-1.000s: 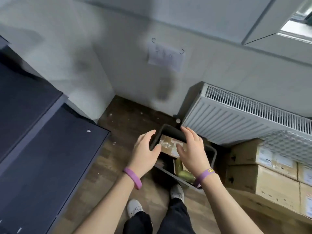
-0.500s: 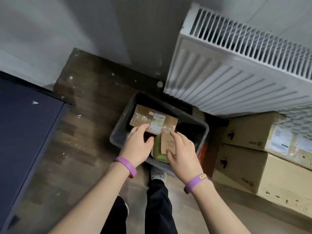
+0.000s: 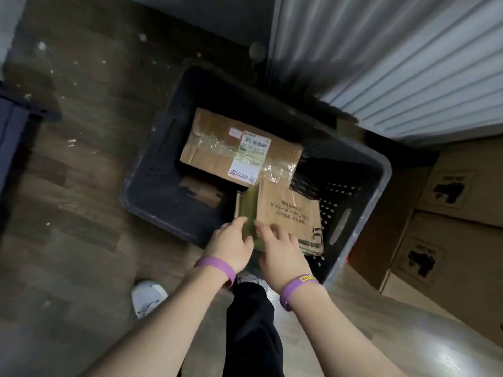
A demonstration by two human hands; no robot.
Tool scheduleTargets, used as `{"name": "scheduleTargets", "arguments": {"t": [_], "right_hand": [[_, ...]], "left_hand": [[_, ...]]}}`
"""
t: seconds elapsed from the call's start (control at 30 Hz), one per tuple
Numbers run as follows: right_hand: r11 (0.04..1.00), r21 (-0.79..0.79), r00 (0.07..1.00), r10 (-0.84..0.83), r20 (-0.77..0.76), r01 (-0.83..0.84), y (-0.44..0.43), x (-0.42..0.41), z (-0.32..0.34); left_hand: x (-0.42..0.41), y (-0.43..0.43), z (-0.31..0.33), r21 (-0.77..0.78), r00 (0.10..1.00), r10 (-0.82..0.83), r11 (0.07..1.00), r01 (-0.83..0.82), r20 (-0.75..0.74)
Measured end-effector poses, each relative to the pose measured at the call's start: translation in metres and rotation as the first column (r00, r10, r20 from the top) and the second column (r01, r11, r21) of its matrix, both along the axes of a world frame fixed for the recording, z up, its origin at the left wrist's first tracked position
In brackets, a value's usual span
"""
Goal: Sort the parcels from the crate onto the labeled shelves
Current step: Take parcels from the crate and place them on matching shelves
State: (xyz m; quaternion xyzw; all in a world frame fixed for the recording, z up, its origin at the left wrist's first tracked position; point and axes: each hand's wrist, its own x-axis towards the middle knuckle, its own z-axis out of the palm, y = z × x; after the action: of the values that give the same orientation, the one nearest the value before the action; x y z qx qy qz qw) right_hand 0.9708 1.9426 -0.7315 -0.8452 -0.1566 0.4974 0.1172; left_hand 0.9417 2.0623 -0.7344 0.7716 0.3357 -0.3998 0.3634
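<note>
Our left grip (image 3: 231,246) has left the labelled parcel (image 3: 217,142); with the right grip (image 3: 280,253) it now pinches the small box (image 3: 288,213) in the crate (image 3: 381,172). Lifting it out seems next.

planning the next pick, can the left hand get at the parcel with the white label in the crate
Probably yes: the labelled parcel lies uncovered on top in the open crate, but the left hand must first release the green-edged parcel.
</note>
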Motion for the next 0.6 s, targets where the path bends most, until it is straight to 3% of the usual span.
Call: {"name": "scheduleTargets", "arguments": {"t": [0.2, 0.43, 0.6], "right_hand": [[0.992, -0.091, 0.993, 0.097, 0.059, -0.092, 0.007, -0.009, -0.035], [0.987, -0.131, 0.99, 0.107, 0.088, -0.095, 0.008, 0.002, -0.029], [0.996, -0.073, 0.988, 0.058, 0.145, -0.048, 0.004, 0.014, 0.008]], "left_hand": [[-0.011, -0.008, -0.046, 0.011, 0.997, 0.001, 1.0, 0.0, -0.075], [-0.016, -0.011, -0.038, -0.035, 0.997, 0.069, 0.997, -0.07, -0.033], [-0.011, -0.009, 0.002, 0.02, 0.971, 0.159, 0.986, -0.166, 0.181]]}}
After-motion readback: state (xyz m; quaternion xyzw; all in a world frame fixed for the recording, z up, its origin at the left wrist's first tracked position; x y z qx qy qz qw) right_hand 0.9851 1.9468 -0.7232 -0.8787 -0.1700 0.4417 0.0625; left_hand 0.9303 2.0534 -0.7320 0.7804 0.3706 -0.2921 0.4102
